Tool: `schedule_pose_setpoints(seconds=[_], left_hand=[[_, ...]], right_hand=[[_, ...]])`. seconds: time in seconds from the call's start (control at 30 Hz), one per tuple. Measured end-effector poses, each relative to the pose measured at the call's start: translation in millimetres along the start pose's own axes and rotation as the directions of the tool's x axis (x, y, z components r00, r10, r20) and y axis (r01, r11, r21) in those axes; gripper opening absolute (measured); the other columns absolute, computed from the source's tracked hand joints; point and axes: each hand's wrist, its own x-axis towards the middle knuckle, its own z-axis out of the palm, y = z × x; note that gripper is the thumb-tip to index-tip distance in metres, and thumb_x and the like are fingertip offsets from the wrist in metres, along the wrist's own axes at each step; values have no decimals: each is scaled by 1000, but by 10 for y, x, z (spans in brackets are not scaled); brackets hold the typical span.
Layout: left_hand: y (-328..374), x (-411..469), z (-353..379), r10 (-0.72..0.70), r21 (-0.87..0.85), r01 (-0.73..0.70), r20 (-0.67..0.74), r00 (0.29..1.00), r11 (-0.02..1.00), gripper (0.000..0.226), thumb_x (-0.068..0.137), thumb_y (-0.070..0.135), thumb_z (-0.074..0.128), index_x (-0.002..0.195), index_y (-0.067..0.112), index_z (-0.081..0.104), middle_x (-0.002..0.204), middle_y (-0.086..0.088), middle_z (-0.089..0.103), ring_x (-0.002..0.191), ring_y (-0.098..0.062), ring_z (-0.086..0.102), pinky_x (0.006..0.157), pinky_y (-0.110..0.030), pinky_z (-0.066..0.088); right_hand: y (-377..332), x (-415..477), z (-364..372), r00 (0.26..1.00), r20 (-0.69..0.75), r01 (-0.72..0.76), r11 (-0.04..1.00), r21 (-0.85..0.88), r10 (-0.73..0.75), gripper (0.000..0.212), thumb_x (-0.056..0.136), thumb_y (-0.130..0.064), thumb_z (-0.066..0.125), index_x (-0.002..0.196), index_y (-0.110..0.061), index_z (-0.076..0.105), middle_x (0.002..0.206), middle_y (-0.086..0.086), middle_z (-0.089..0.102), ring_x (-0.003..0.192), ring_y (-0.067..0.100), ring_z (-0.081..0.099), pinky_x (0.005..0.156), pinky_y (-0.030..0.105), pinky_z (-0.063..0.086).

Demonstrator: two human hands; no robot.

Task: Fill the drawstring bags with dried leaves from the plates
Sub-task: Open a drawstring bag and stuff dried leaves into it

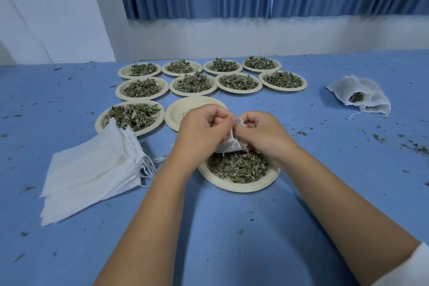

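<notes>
Both hands hold one small white drawstring bag (232, 143) just above the near plate (274, 177), which is full of dried leaves (236, 167). My left hand (202, 127) grips the bag's left side, fingers curled. My right hand (262, 131) pinches the bag's top edge. Most of the bag is hidden between the hands. A stack of flat empty bags (92, 169) lies to the left. Beyond the hands sits an empty plate (178, 111).
Several more plates of leaves (192, 83) stand in rows behind. A pile of filled bags (359, 95) lies at the far right. Leaf crumbs are scattered over the blue tablecloth (232, 227). A wall and blue curtain rise behind the table.
</notes>
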Motion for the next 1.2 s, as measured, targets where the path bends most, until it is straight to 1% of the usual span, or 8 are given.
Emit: schedule_pose_setpoints(seconds=[0.1,0.23,0.43,0.67,0.83,0.93,1.07,1.2], left_hand=[[-19,13,6,1,43,1,-41,999,999,21,87,6,65,74,21,71,52,10,61,50,-3,55,56,-24,52],[-55,63,-64,5,52,8,-241,971,999,20,89,8,63,75,20,69,50,11,58,49,-5,53,58,-24,48],[-67,77,-118,11,13,-7,-368,930,1000,15,92,13,64,79,18,69,52,8,59,50,-9,55,62,-32,52],[-72,64,-83,71,133,-33,-300,951,991,15,90,13,63,78,22,69,62,1,62,58,-13,56,65,-35,53],[-76,41,-29,67,153,-31,-236,969,988,15,89,14,65,78,24,70,62,8,62,62,-13,62,69,-39,56],[-76,38,-18,78,175,-40,-219,973,984,17,89,16,65,77,27,69,60,10,63,61,-9,62,67,-34,55],[-71,41,-19,86,190,-42,-229,970,981,23,89,14,65,73,31,66,61,8,64,63,-13,64,64,-29,53],[-79,49,-37,77,174,-31,-266,961,984,22,89,15,64,75,31,67,64,3,66,62,-13,63,65,-28,52]], right_hand=[[-12,-10,15,1000,-6,24,999,-47,-25,10,88,-18,70,80,-13,65,64,0,63,51,4,53,49,16,43],[-96,11,-87,994,37,-108,994,16,108,17,90,-29,68,94,-12,68,84,1,67,64,8,61,59,21,52],[-169,-42,-132,972,180,-173,979,106,152,32,82,-32,75,93,-8,56,77,3,69,73,17,70,59,25,55],[-141,-47,-129,995,94,-41,995,93,32,13,79,-5,78,81,-5,64,68,11,71,59,15,65,53,18,53],[-140,-46,-156,995,17,99,994,41,-99,4,83,-7,74,86,-11,74,79,6,75,58,8,62,51,17,50],[-138,-65,-133,987,59,153,987,-41,-150,14,90,-9,66,88,-20,75,80,-3,76,48,6,56,42,17,42],[-102,-91,-67,964,107,261,942,-210,-243,33,88,-6,59,87,-36,73,78,-9,75,40,5,50,46,15,42],[-90,-80,-72,936,33,348,915,-202,-349,34,86,-4,57,88,-37,68,82,-14,73,48,17,49,52,30,49]])
